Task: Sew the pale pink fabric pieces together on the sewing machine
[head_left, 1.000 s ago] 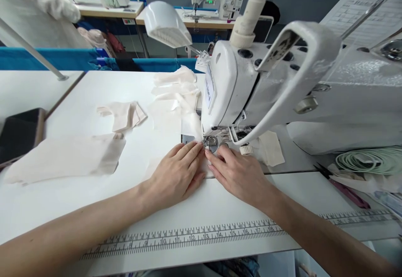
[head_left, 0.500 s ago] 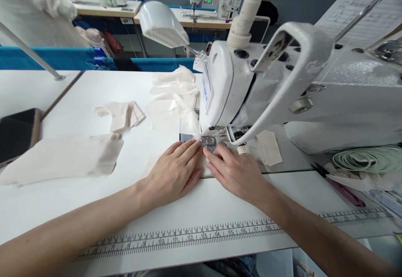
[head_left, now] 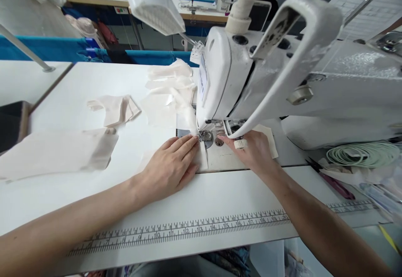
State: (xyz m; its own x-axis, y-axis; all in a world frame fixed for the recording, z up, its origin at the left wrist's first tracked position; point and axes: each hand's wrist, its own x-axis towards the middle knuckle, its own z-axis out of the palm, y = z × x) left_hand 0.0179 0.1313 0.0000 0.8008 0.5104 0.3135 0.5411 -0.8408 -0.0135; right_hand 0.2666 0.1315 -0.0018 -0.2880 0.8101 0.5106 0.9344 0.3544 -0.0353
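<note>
My left hand (head_left: 174,161) lies flat, fingers stretched out, on cream fabric (head_left: 202,155) just left of the presser foot (head_left: 206,136) of a white sewing machine (head_left: 216,76). Its fingertips reach close to the foot. Right of the needle area is my right hand (head_left: 256,151), one finger extended leftward over the metal plate. The guard bar and a knob (head_left: 240,143) hide part of its fingers, and nothing shows in its grasp. A separate cream piece (head_left: 268,136) lies behind that hand. More cream fabric (head_left: 168,97) is heaped behind and left of the foot.
Folded cream pieces (head_left: 114,109) and a long cream panel (head_left: 59,151) lie at left, beside a dark phone-like object (head_left: 12,124). Thread snips (head_left: 334,182) and a pale green coil (head_left: 362,154) are at right. A printed ruler (head_left: 188,229) runs along the front edge.
My right hand has moved right, away from the fabric and presser foot, to behind the guard bar. My left hand stays on the fabric. The view has shifted slightly.
</note>
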